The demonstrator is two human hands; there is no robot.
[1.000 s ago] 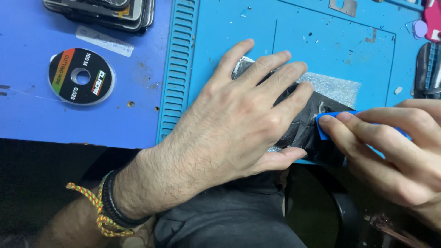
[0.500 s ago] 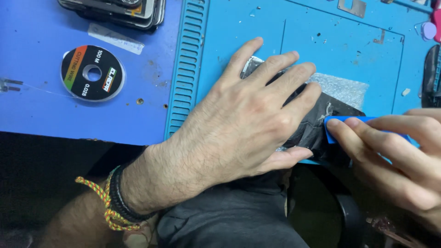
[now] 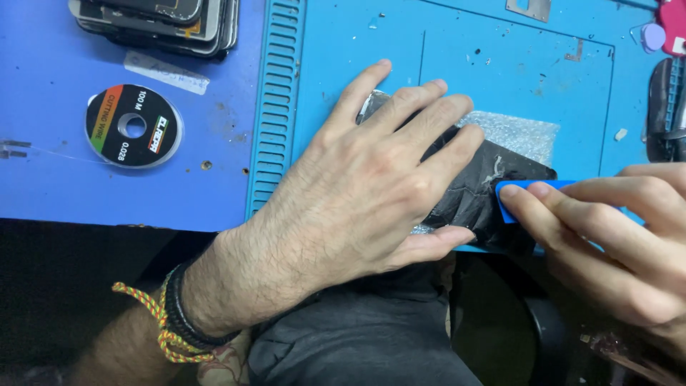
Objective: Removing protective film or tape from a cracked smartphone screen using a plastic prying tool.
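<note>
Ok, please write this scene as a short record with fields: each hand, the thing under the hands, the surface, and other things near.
left hand: left hand lies flat, palm down, pressing on the black flat device
right hand: right hand pinches a blue plastic pry tool at the device's right edge
device: dark, its surface looks cracked, lying on bubble wrap
surface: light blue work mat on a blue table
nearby: round wire spool and stack of flat devices to the left
wrist: braided and black bracelets on the left wrist

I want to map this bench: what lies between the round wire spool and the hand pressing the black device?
In the head view, the ribbed edge of the light blue mat runs between the wire spool and the left hand; otherwise just bare blue table.
</note>
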